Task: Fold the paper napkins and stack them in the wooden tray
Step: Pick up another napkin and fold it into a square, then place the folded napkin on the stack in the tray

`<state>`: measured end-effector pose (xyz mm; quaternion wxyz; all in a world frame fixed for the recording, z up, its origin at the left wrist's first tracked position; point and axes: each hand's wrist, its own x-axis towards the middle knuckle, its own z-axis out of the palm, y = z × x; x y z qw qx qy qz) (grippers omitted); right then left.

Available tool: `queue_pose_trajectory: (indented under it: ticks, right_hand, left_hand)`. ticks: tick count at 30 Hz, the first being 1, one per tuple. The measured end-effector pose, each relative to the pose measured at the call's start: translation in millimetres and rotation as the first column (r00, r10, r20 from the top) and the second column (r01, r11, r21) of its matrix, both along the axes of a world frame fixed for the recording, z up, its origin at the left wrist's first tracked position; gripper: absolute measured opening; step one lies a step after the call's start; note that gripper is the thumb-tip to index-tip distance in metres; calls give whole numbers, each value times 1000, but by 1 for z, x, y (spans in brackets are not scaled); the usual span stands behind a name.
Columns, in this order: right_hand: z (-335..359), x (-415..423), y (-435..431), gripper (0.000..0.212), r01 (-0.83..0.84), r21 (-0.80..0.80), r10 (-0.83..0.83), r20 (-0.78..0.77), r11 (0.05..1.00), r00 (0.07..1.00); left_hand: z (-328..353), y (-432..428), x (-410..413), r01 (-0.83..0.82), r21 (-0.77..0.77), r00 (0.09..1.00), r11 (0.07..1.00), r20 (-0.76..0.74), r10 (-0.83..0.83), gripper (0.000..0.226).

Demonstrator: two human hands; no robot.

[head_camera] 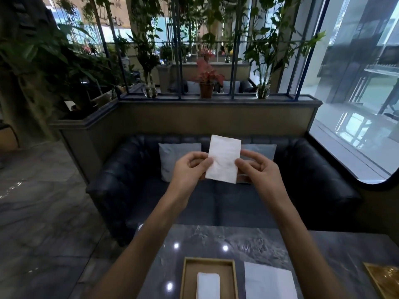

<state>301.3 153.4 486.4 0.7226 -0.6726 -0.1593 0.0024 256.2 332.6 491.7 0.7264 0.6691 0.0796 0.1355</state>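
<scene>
A white paper napkin (223, 158), folded into a narrow upright rectangle, is held up in the air in front of me. My left hand (190, 169) pinches its left edge and my right hand (255, 169) pinches its right edge. Far below, at the bottom of the view, the wooden tray (186, 277) rests on the dark marble table (216, 240). A folded white napkin (207, 284) lies inside the tray. To the right of the tray, flat unfolded napkins (268, 281) lie on the table.
A gold-patterned object (384, 279) lies at the table's right edge. Beyond the table stands a dark leather sofa (313, 180) with grey cushions. Behind it a ledge carries potted plants (206, 83). A large window (356, 104) is on the right.
</scene>
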Motion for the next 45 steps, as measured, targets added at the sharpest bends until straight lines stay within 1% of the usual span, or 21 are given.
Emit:
queue_pose_trajectory:
  ticks: [4, 6, 8, 10, 12, 14, 16, 19, 22, 24, 26, 28, 30, 32, 35, 38, 40, 41, 42, 44, 45]
  right_hand:
    - [-37, 0, 3, 45, 31, 15, -30, -95, 999, 995]
    - [-57, 0, 6, 44, 10, -24, -13, -131, 1000, 991]
    - [-79, 0, 7, 37, -10, -64, 0, -152, 998, 988]
    - [-102, -1, 7, 29, -18, -113, -2, -179, 993, 984]
    - [-133, -2, 8, 19, -32, -165, -8, -239, 986, 971]
    - [-174, -5, 9, 12, -54, -219, -23, -335, 974, 942]
    - [-222, -15, 8, 11, -70, -270, -63, -455, 960, 888]
    - [-303, -39, 4, 14, -113, -404, -159, -580, 908, 799]
    - [-372, -68, 0, 19, -194, -506, -253, -682, 840, 686]
    - [-404, -80, 1, 19, -263, -534, -274, -724, 803, 633]
    - [-426, -84, 5, 18, -310, -555, -289, -740, 772, 607]
    - [-438, -82, 10, 19, -324, -582, -311, -734, 746, 603]
    - [-446, -75, 17, 20, -318, -605, -331, -719, 730, 611]
    - [-442, -68, 24, 19, -306, -627, -334, -693, 717, 639]
    - [-447, -61, 26, 18, -287, -641, -329, -665, 712, 671]
    - [-451, -61, 21, 20, -255, -634, -345, -664, 730, 663]
    - [-453, -63, 12, 22, -234, -636, -369, -665, 735, 650]
    - [-453, -65, 6, 23, -215, -644, -385, -656, 734, 649]
    - [-453, -66, -1, 21, -186, -651, -409, -647, 736, 644]
    - [-453, -70, -21, 15, -116, -673, -484, -629, 730, 609]
    - [-454, -74, -34, 12, -76, -684, -529, -625, 725, 574]
  left_hand:
    - [-31, 3, 1, -4, -9, 995, 1000, -98, 3, 21]
    - [-50, 5, 2, -17, -40, 988, 999, -151, 10, 24]
    - [-70, 9, 3, 35, -116, 971, 993, -233, -62, 29]
    - [-95, 12, 4, 109, -170, 937, 979, -312, -158, 28]
    - [-128, 13, 5, 113, -152, 909, 982, -384, -164, 27]
    - [-174, 15, 3, 109, -120, 874, 987, -461, -152, 26]
    - [-222, 14, -7, 134, -134, 817, 982, -546, -186, 23]
    - [-298, 8, -31, 142, -150, 669, 979, -714, -206, 24]
    - [-363, -5, -57, 126, -61, 539, 990, -833, -120, 17]
    - [-397, -11, -67, 144, 23, 495, 989, -868, -52, 21]
    - [-416, -14, -69, 158, 79, 470, 984, -882, -4, 27]
    - [-426, -14, -65, 149, 124, 477, 981, -878, 39, 26]
    - [-434, -13, -58, 135, 165, 491, 977, -867, 79, 17]
    - [-440, -11, -54, 119, 200, 506, 973, -855, 114, 9]
    - [-447, -11, -49, 111, 239, 511, 965, -846, 150, 11]
    - [-444, -17, -50, 128, 302, 477, 945, -854, 208, 13]
    - [-438, -23, -53, 154, 409, 437, 900, -845, 309, 15]
    - [-435, -27, -55, 180, 476, 457, 861, -815, 356, 15]
    - [-431, -32, -54, 205, 536, 504, 819, -775, 381, 15]
    - [-423, -47, -49, 249, 619, 624, 745, -691, 365, 14]
    - [-421, -57, -43, 278, 647, 677, 710, -657, 333, 13]
